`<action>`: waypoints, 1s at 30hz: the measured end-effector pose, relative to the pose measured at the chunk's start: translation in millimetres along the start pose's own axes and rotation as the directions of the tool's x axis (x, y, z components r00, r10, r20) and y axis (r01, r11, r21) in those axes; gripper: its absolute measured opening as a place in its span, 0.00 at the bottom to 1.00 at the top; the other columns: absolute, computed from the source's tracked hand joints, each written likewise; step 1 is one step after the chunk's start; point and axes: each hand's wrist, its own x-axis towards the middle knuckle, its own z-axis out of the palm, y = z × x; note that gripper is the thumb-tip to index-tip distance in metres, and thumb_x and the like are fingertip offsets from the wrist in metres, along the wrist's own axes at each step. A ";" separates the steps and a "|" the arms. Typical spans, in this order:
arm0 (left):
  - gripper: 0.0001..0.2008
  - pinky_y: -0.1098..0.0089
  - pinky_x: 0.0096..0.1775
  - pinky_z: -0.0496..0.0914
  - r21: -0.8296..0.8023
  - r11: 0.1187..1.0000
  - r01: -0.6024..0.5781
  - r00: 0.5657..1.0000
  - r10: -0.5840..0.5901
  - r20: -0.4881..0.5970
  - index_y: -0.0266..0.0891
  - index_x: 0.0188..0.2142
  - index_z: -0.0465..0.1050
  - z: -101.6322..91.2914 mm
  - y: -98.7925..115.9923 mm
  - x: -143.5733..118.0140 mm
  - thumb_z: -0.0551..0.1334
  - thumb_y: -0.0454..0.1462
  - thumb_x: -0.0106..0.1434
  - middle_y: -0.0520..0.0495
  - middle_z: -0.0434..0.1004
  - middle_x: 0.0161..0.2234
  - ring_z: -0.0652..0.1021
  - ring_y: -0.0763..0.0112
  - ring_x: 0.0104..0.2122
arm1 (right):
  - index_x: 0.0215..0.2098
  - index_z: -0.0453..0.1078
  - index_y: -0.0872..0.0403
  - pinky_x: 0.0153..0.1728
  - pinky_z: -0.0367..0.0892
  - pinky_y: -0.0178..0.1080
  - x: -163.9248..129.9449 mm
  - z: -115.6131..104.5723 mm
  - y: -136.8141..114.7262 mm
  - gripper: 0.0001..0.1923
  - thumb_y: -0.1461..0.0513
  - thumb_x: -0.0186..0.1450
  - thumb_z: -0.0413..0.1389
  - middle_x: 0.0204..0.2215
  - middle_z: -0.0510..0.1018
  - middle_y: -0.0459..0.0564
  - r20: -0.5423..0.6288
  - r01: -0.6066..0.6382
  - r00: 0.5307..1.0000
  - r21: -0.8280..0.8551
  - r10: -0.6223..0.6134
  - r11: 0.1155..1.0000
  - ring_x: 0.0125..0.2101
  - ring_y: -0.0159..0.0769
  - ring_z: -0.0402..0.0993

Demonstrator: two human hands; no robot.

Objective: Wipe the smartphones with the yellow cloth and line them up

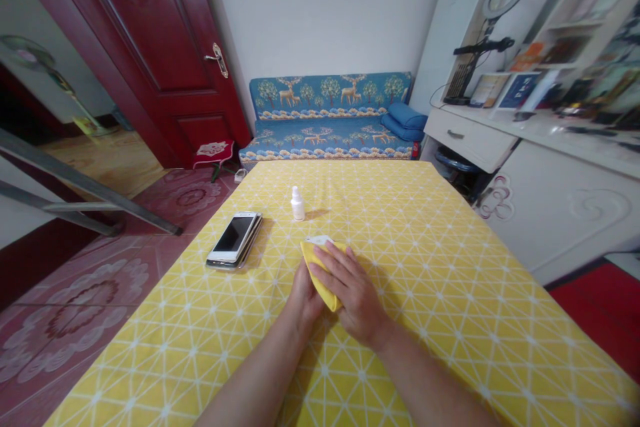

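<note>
The right hand (353, 293) is pressing a folded yellow cloth (320, 277) over a white-edged object (320, 239), its grip lying flat with fingers spread across the cloth. The left hand (303, 297) is gripping the cloth's near left side from beneath, fingers mostly hidden. Both are resting at the middle of the surface (425, 267), which is wearing a yellow patterned cover. Just beyond, a small white bottle (297, 203) is standing upright. To the left, stacked phones (235, 240) are lying near the edge. A blue sofa (327, 117) is sitting far behind.
</note>
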 end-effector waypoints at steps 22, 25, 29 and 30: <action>0.26 0.71 0.29 0.71 -0.135 0.981 0.139 0.967 -0.105 0.231 0.34 0.46 0.72 4.5 34.0 -4.5 0.54 0.53 0.64 0.44 0.72 0.30 0.73 0.70 0.28 | 0.55 0.69 0.51 0.59 0.61 0.54 -6.7 15.0 23.2 0.19 0.57 0.69 0.49 0.56 0.72 0.55 -0.238 -0.412 0.728 0.598 0.643 0.687 0.58 0.46 0.66; 0.27 0.76 0.26 0.69 -0.243 0.970 0.009 0.974 0.047 0.222 0.39 0.54 0.68 8.9 43.4 -8.2 0.52 0.53 0.65 0.47 0.68 0.32 0.70 0.74 0.27 | 0.52 0.70 0.55 0.50 0.70 0.52 -2.5 23.4 25.2 0.21 0.52 0.67 0.52 0.49 0.78 0.58 -0.046 -0.433 0.593 0.824 0.804 0.366 0.49 0.48 0.75; 0.26 0.79 0.24 0.69 -0.318 0.944 -0.086 0.980 0.138 0.145 0.41 0.56 0.67 11.2 49.6 -10.4 0.49 0.52 0.67 0.47 0.67 0.32 0.68 0.77 0.26 | 0.56 0.66 0.54 0.46 0.74 0.48 2.3 27.4 30.7 0.25 0.53 0.63 0.57 0.49 0.78 0.57 0.118 -0.404 0.651 0.890 0.750 0.211 0.47 0.47 0.77; 0.26 0.79 0.24 0.70 -0.324 0.942 -0.087 0.979 0.141 0.147 0.41 0.56 0.67 11.2 49.9 -10.6 0.49 0.52 0.67 0.47 0.67 0.32 0.68 0.77 0.26 | 0.56 0.67 0.53 0.45 0.74 0.48 2.1 26.6 33.8 0.25 0.53 0.62 0.58 0.49 0.78 0.56 0.107 -0.425 0.655 0.871 0.748 0.248 0.47 0.47 0.77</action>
